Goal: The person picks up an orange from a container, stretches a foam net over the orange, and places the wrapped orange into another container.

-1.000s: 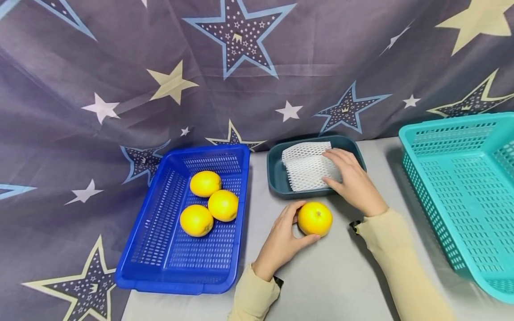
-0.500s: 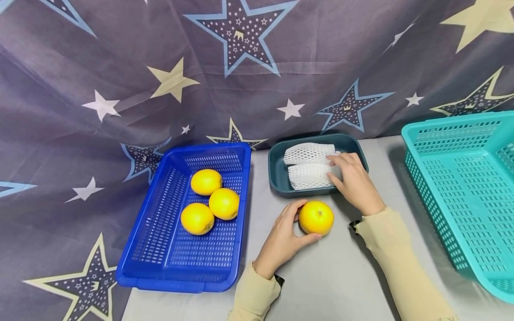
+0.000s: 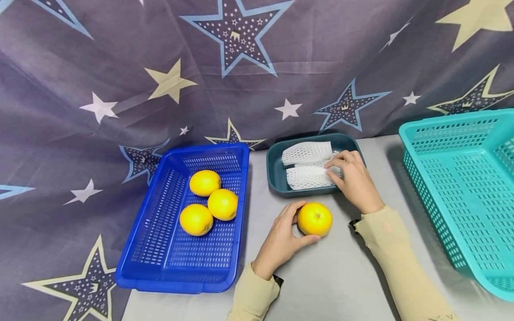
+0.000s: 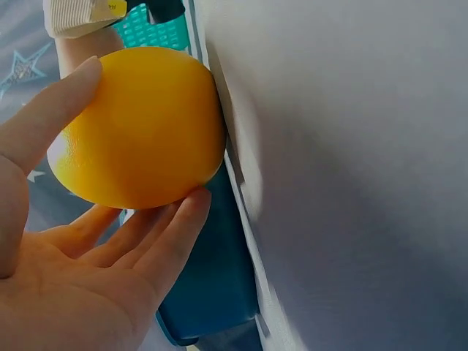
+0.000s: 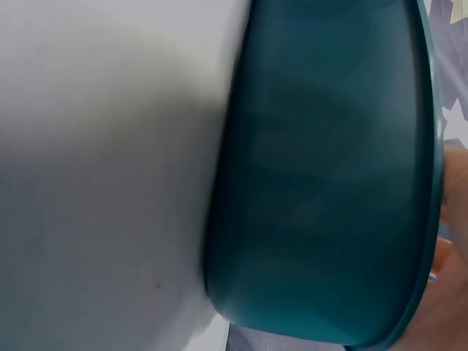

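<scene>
My left hand holds an orange on the table, thumb on the near side and fingers on the far side. In the left wrist view the orange sits between thumb and fingertips. Just behind it stands a dark teal tray with white foam fruit nets inside, one net at the back and another net in front. My right hand reaches over the tray's right side and pinches the front net near its right end. In the right wrist view the tray's wall hides most of that hand.
A blue basket with three oranges stands on the left. On the right is a turquoise basket. A star-printed curtain hangs close behind the tray. Grey-white cloth covers the table.
The right hand's fingers and thumb have drawn closer together on the front net. The white netting, one broad patch earlier, now shows as separate nets. The left hand and its orange stay put.
</scene>
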Demonstrator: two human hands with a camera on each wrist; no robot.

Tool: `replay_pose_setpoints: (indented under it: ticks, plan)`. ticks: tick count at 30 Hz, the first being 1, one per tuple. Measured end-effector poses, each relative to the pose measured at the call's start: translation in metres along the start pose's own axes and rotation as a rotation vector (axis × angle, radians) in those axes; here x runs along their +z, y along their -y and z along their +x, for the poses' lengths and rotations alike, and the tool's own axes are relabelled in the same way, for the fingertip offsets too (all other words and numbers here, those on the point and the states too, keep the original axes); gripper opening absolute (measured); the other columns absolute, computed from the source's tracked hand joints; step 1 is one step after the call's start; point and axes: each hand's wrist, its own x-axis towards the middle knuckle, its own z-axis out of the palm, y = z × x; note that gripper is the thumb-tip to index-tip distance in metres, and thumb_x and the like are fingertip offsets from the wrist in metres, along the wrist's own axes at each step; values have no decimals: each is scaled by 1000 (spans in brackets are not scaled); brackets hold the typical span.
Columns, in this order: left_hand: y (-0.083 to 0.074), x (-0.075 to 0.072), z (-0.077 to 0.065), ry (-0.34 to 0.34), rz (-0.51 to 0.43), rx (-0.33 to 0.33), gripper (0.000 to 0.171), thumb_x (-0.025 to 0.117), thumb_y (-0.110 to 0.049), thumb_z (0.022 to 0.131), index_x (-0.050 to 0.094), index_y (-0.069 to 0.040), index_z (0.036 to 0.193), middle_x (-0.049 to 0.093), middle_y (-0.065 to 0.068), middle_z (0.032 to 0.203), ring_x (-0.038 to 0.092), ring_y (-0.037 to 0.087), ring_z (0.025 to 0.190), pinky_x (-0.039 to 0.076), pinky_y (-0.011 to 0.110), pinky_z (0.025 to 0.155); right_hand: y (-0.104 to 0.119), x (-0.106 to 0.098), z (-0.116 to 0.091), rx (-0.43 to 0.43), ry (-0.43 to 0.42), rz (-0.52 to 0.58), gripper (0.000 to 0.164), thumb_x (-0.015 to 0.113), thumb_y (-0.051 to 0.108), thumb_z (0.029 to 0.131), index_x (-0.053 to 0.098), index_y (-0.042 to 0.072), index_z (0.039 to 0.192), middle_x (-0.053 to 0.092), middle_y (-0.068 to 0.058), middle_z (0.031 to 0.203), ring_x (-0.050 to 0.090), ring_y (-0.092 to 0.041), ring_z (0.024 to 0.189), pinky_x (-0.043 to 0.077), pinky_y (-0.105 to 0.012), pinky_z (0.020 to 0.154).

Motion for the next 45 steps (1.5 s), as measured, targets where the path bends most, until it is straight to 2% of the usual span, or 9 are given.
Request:
replay_pose_setpoints:
  ticks: [6,10,15,24,27,35,39,45]
  plan:
    - [0,0,1,-8,-13,10,75,85,-25,79,47,-14,142,54,1,138,54,13,121,50,32,101,-1,0,1,1,21,7,12,74,4,88,73,1,99,64,-15,104,49,-34,103,45,-50,91]
    - [0,1,0,-4,29,15,76,85,-26,79,46,-15,143,53,0,138,54,13,120,50,32,101,-2,-1,2,11,46,-2,19,75,5,87,72,0,105,66,-17,105,49,-34,101,46,-51,88]
    - [-1,0,-1,10,84,0,80,87,-27,77,44,-18,144,51,0,140,52,15,126,45,36,108,-1,-1,2,5,48,-8,20,74,6,88,74,0,107,64,-15,100,49,-32,97,46,-49,85]
    - [-1,0,0,-11,10,3,77,86,-26,78,46,-14,143,53,2,136,53,15,120,50,33,100,2,-5,0,8,-46,62,14,74,6,88,74,3,102,63,-11,97,57,-29,95,50,-47,86]
    - [-1,0,0,-19,-12,-2,78,85,-25,78,45,-12,143,52,3,136,53,16,120,51,34,101,5,-8,-1,17,-68,91,15,74,8,89,74,4,103,62,-9,97,60,-26,90,53,-44,82]
    - [-2,1,-1,-10,54,3,81,86,-25,79,41,-13,146,50,5,140,51,18,124,46,37,106,10,-15,-3,25,-131,140,16,73,8,90,72,2,105,63,-10,100,60,-23,87,51,-39,77]
    - [-2,1,-1,-10,51,3,81,86,-25,79,41,-12,145,49,6,140,51,18,123,47,36,104,11,-17,-3,16,-172,156,16,72,6,90,72,2,106,63,-10,100,61,-22,88,52,-38,77]
    - [-2,1,-1,-12,51,1,82,86,-25,79,40,-13,146,49,5,142,50,18,128,43,37,110,16,-22,-2,5,-224,182,17,73,6,89,72,3,106,63,-8,98,58,-17,85,48,-26,76]
